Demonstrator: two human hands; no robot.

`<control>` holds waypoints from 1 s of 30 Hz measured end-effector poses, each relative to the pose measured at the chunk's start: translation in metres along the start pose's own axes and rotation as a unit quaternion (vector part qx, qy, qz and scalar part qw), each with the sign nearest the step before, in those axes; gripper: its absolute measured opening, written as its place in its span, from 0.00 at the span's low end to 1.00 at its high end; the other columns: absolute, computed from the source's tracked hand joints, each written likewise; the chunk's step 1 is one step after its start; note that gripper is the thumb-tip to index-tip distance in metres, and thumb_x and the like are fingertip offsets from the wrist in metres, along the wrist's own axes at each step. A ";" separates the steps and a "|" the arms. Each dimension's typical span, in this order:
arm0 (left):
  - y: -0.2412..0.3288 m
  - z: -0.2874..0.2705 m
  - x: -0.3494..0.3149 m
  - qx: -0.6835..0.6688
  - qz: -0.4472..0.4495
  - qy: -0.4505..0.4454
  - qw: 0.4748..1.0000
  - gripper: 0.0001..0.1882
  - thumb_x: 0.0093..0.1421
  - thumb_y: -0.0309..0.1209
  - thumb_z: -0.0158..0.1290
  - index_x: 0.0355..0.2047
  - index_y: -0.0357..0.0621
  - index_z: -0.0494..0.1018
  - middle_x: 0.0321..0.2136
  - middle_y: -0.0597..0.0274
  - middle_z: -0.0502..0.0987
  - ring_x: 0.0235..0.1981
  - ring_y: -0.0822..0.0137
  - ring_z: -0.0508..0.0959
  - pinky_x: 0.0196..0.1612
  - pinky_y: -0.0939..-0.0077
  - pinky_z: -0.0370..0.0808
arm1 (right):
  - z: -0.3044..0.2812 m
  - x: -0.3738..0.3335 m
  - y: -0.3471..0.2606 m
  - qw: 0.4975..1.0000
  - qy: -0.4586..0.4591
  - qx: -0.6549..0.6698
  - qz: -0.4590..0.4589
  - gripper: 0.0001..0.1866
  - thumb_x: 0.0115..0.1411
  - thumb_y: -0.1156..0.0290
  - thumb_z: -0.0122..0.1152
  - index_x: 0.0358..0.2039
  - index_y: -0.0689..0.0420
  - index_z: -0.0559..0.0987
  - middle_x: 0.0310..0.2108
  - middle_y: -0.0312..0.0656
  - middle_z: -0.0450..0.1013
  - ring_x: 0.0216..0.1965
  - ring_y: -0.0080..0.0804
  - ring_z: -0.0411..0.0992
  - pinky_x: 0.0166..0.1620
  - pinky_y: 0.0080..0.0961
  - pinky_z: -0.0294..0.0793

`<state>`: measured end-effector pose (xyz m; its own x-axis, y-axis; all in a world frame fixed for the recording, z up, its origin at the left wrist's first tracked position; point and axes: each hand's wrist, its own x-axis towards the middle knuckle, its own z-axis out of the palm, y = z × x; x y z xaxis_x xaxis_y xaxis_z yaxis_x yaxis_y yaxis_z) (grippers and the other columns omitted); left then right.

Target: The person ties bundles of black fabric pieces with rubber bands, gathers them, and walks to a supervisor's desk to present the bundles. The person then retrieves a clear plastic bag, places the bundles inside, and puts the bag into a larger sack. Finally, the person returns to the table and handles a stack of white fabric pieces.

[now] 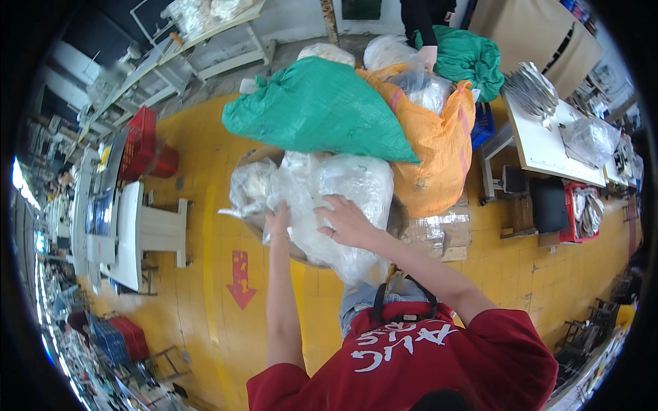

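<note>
Red shirt, nearest the lens. Right hand: fingers spread, palm flat on clear plastic bag. Left hand: curled, apparently pinching the same bag's film. Bag sits in a cardboard box, below green sack and orange sack

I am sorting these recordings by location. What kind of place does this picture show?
Probably a factory or workshop floor. Big stuffed sacks are piled together, worktables and red crates stand around, and the yellow floor has a painted red arrow.
</note>
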<state>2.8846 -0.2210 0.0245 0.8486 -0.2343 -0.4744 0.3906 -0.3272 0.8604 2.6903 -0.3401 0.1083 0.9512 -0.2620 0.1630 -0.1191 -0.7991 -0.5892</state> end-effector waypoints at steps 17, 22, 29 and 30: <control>0.114 -0.042 -0.133 -0.320 0.258 -0.272 0.870 0.34 0.54 0.23 0.45 0.64 0.41 0.56 0.57 0.58 0.65 0.54 0.61 0.68 0.55 0.62 0.68 | -0.128 -0.066 -0.089 0.954 0.021 -0.095 -0.283 0.14 0.50 0.64 0.61 0.35 0.57 0.76 0.47 0.45 0.71 0.43 0.39 0.70 0.45 0.35 0.70; 0.103 -0.029 -0.166 -0.353 0.166 -0.353 0.850 0.34 0.56 0.23 0.44 0.65 0.42 0.54 0.52 0.58 0.66 0.41 0.66 0.72 0.43 0.72 0.71 | -0.138 -0.077 -0.086 0.871 -0.402 0.280 -0.045 0.10 0.51 0.63 0.66 0.26 0.55 0.77 0.27 0.35 0.76 0.32 0.29 0.75 0.36 0.26 0.72; 0.098 -0.049 -0.187 -0.367 0.083 -0.372 0.848 0.39 0.57 0.24 0.43 0.68 0.54 0.43 0.33 0.66 0.65 0.29 0.73 0.67 0.30 0.80 0.68 | -0.238 0.019 0.118 0.935 0.268 0.201 0.120 0.22 0.58 0.58 0.61 0.47 0.58 0.69 0.49 0.45 0.70 0.47 0.38 0.72 0.51 0.33 0.70; 0.097 -0.053 -0.188 -0.380 0.080 -0.364 0.847 0.39 0.57 0.25 0.44 0.68 0.54 0.43 0.33 0.66 0.65 0.29 0.73 0.68 0.30 0.80 0.68 | -0.240 0.036 0.155 0.939 0.300 -0.044 0.160 0.29 0.59 0.56 0.61 0.55 0.58 0.65 0.54 0.48 0.66 0.49 0.39 0.71 0.53 0.36 0.69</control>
<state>2.7820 -0.1606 0.2068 0.5758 -0.8124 -0.0922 0.6428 0.3801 0.6651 2.6374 -0.6033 0.2123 0.5343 -0.7331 0.4207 -0.4199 -0.6622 -0.6206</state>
